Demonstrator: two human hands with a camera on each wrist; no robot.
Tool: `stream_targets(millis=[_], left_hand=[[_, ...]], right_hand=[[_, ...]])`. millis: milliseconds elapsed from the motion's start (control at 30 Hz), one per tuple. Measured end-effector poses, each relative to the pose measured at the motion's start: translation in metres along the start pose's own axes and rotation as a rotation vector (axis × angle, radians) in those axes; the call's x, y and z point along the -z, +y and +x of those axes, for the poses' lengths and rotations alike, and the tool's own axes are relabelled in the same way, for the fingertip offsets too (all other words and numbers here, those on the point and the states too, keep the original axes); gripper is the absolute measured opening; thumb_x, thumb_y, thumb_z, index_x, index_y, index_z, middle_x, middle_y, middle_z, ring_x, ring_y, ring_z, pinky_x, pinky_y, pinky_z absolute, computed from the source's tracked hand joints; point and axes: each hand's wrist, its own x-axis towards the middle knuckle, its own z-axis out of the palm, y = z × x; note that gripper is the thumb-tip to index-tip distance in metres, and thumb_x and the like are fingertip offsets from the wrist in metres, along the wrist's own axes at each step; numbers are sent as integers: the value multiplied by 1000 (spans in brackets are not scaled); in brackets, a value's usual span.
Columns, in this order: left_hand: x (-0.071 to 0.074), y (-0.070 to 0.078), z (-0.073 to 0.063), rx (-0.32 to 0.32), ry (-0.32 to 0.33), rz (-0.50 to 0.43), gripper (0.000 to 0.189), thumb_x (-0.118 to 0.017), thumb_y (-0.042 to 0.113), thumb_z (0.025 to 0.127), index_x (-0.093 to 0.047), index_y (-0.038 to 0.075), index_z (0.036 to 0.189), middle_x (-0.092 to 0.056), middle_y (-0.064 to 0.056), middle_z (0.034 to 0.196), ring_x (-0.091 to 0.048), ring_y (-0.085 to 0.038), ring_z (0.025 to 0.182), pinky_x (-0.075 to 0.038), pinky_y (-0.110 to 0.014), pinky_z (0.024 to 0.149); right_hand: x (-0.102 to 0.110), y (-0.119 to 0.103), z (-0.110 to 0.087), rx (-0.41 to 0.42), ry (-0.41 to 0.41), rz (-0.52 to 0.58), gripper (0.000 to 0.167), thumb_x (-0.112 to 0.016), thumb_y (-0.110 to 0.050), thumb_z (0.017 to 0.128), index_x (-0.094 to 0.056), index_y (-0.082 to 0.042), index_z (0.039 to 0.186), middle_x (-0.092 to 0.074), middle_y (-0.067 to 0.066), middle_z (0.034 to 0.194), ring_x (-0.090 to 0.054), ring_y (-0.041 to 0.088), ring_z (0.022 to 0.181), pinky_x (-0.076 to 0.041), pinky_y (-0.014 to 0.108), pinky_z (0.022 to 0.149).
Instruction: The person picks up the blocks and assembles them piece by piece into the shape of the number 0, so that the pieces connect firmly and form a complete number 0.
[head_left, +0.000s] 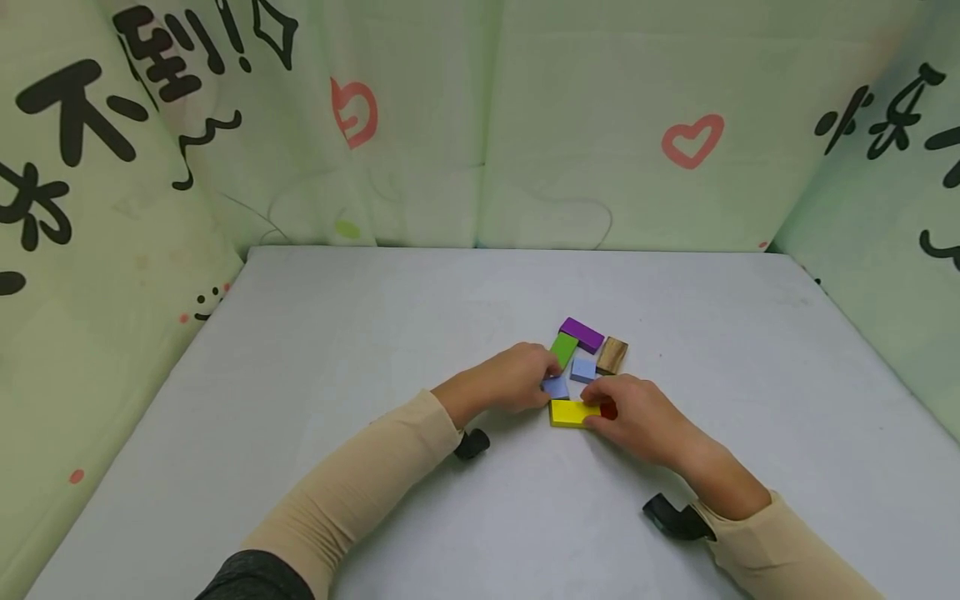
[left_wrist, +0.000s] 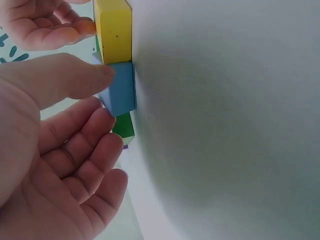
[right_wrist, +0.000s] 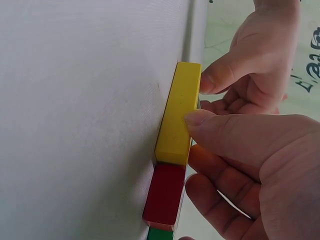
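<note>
My left hand (head_left: pixel 517 379) pinches a light blue block (head_left: pixel 556 387) between thumb and fingers at the left side of a ring of blocks. In the left wrist view the thumb lies on that blue block (left_wrist: pixel 122 89), which touches the yellow block's end. My right hand (head_left: pixel 637 417) pinches the yellow block (head_left: pixel 573 414) at the front, thumb on its near face in the right wrist view. A red block (right_wrist: pixel 165 195) adjoins the yellow one, with a green block (right_wrist: pixel 160 233) beyond it, hidden by the right hand in the head view.
Behind the hands lie a green block (head_left: pixel 564 350), a purple block (head_left: pixel 581 334) and a wood-grain block (head_left: pixel 612 356). A second light blue block (head_left: pixel 582 370) sits inside the ring. The white table (head_left: pixel 375 317) is bordered by printed pale green curtains (head_left: pixel 562 125).
</note>
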Motion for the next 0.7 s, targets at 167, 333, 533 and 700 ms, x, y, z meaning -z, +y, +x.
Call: stream_targets(millis=[167, 333, 533, 700], left_hand=[[0, -2, -1, -13, -7, -1, 45, -72, 20, 94, -61, 6, 135, -62, -3, 121, -54, -13, 104, -46, -22, 96], [0, -1, -1, -50, -15, -3, 48, -70, 16, 95, -57, 8, 141, -59, -3, 135, -53, -15, 119, -41, -22, 104], [-2, 0, 1, -50, -40, -38, 46, -65, 12, 98, -57, 14, 143, -57, 1, 140, -49, -16, 129, -38, -26, 109], [-3, -2, 0, -57, -34, -52, 43, -63, 10, 99, -59, 13, 141, -59, 1, 137, -51, -15, 127, -39, -25, 108]], right_hand=[[-1, 0, 1, 6, 1, -7, 24, -78, -10, 86, -70, -2, 107, -68, 6, 100, -57, 20, 85, -54, 40, 79], [0, -1, 0, 18, 12, -7, 24, -78, -10, 86, -70, -2, 107, -68, 5, 99, -57, 20, 85, -54, 40, 79], [0, 0, 0, 26, 17, -1, 23, -78, -11, 87, -70, -2, 107, -69, 5, 99, -58, 20, 84, -54, 41, 79], [0, 0, -1, 27, 19, 1, 24, -78, -11, 87, -70, -2, 107, -68, 5, 99, -57, 19, 84, -54, 40, 78]])
